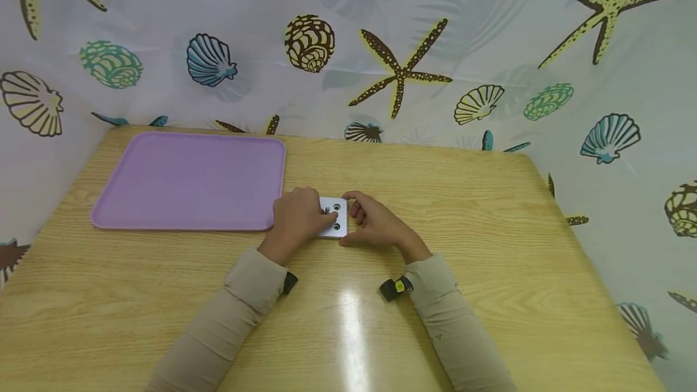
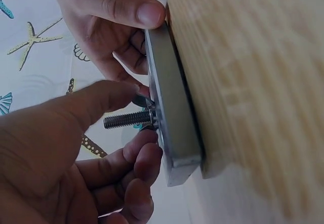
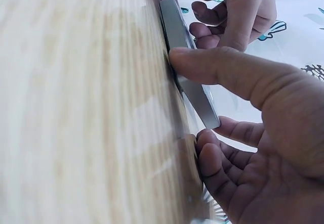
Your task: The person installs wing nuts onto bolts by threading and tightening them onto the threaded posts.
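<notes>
A silver metal plate (image 1: 342, 217) with rounded corners and countersunk holes lies on the wooden table. From its face a threaded bolt (image 2: 124, 120) sticks up, with what looks like a wing nut (image 2: 143, 101) at its base. My left hand (image 1: 298, 215) reaches over the plate's left part and pinches the wing nut between thumb and forefinger; its other fingers are curled below. The right hand (image 1: 381, 221) grips the plate by opposite edges at its right end, thumb on the near edge (image 3: 190, 82) and forefinger on the far one. The plate's left part is hidden behind my left hand.
A purple tray (image 1: 196, 183) lies on the left of the wooden table (image 1: 463, 210), its right edge close to my left hand. A cloth printed with shells and starfish (image 1: 400, 74) hangs behind the table and along its sides. Dark wrist devices (image 1: 389, 290) show at both cuffs.
</notes>
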Demonstrator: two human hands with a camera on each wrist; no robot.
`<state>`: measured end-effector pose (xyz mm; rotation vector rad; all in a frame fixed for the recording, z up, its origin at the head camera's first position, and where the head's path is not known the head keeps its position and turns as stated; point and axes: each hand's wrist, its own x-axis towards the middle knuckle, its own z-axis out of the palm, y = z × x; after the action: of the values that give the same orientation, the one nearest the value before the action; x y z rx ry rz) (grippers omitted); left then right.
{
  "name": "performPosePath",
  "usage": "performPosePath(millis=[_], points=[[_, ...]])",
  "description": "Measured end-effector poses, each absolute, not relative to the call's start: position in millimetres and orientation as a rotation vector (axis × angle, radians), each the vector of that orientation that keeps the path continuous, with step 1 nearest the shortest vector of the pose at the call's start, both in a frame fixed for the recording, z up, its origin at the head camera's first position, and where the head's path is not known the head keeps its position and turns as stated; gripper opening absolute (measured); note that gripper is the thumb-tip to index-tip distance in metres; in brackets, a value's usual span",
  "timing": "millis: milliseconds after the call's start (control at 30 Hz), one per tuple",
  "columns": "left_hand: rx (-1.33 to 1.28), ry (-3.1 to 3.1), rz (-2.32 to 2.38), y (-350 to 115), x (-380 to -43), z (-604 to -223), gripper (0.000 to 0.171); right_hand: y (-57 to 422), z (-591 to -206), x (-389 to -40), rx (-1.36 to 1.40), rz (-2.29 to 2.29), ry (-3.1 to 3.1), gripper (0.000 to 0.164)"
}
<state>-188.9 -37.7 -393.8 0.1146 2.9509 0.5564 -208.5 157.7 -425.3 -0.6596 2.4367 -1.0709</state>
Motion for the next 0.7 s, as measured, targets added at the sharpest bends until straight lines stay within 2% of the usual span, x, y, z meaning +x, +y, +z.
performPosePath(millis=[133,367,700], points=[[0.108,2.972,0.541,-37.1,-188.2,-393.7,0.055,156.7,-425.3,-208.0,-0.661,-1.056,2.456,0.083],[0.072,2.975,0.580,-36.7,-188.2,-393.6,0.041,151.4,-422.3,-204.4,-0.658,-1.022,2.501,0.081],[0.036,2.941,0.554,-37.4,-186.7,-392.5,0.043,148.2,-418.4,-200.6,-0.602,-0.998,2.504,0.081]])
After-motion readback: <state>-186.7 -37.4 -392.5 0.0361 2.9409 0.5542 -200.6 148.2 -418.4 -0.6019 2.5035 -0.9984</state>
